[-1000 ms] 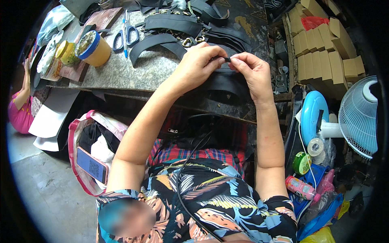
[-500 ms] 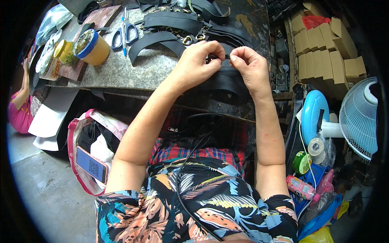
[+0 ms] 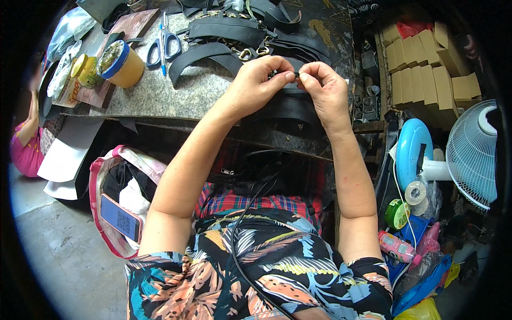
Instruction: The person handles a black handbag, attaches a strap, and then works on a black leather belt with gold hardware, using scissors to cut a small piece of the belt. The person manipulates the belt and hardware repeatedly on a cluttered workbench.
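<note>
Over the cluttered stone worktop point(image 3: 192, 90) — scissors point(image 3: 164, 45), black straps point(image 3: 224, 32) — left hand point(image 3: 255, 85) and right hand point(image 3: 325, 88) pinch one small black piece point(image 3: 290, 74).

Stacked tan cardboard boxes point(image 3: 426, 64) stood at upper right beside the bench. A phone point(image 3: 121, 217) with a lit white screen lay in the pink-trimmed bag point(image 3: 101, 176) at lower left. A yellow blue-rimmed tub point(image 3: 124, 63) stood on the bench.
</note>
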`<state>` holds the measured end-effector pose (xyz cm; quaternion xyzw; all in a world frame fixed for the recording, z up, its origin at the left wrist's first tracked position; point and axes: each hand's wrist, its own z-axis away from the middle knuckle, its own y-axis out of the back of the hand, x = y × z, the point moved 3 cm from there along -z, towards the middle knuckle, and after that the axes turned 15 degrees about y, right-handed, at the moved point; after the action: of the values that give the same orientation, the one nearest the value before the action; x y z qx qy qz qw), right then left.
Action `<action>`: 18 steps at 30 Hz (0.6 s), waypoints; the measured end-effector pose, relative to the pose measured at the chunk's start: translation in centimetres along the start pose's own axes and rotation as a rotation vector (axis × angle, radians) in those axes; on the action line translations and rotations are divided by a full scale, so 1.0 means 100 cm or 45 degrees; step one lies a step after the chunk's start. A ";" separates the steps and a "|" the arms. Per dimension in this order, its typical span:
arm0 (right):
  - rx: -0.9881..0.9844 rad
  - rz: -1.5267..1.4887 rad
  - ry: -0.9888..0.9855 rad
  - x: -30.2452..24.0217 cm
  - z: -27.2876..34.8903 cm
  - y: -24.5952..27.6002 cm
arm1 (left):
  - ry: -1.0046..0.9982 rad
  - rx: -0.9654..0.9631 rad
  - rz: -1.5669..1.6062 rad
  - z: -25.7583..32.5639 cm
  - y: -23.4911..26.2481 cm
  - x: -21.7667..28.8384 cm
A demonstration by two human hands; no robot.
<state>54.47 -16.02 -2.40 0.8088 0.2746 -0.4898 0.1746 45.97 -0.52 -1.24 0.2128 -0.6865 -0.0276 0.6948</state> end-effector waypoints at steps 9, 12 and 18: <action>-0.090 0.174 0.079 -0.009 0.000 0.001 | -0.068 0.072 -0.053 0.003 0.000 0.003; -0.078 0.290 0.120 -0.012 -0.001 -0.002 | -0.107 0.086 -0.111 0.004 0.000 0.003; -0.167 0.754 0.482 -0.020 -0.004 -0.011 | -0.468 0.264 -0.307 0.007 -0.002 0.010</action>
<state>53.32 -15.50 -0.48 0.9169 0.0867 -0.2407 0.3064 45.36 -1.22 -0.35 0.3546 -0.7702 -0.0779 0.5243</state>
